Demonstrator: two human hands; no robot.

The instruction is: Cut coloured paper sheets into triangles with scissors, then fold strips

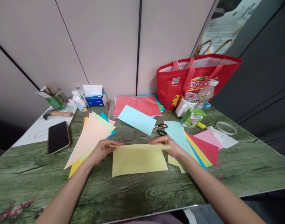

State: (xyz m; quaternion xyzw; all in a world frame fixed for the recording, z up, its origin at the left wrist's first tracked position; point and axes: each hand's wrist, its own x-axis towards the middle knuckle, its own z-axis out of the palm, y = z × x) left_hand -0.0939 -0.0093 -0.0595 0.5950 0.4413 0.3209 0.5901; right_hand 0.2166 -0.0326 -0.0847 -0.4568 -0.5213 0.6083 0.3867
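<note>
A pale yellow sheet of paper (pixel 139 161) is held by its far edge between my two hands, above the middle of the table. My left hand (pixel 104 150) pinches the far left corner, fingers pointing inward. At the far right corner, my right hand (pixel 167 145) is closed on the same edge, which looks slightly blurred there. Just beyond lie a light blue paper rectangle (pixel 137 119) and black-handled scissors (pixel 161 126). Fanned coloured papers lie beside each hand: a peach sheet (pixel 90 137) on top at left, a light blue sheet (pixel 176 132) at right.
A red shopping bag (pixel 170 85), a clear bottle (pixel 206 93) and a green box (pixel 193 117) stand at the back right. A tape roll (pixel 226 128) lies near them. At left are a phone (pixel 58 137), a hammer (pixel 60 114) and a tissue box (pixel 95 99).
</note>
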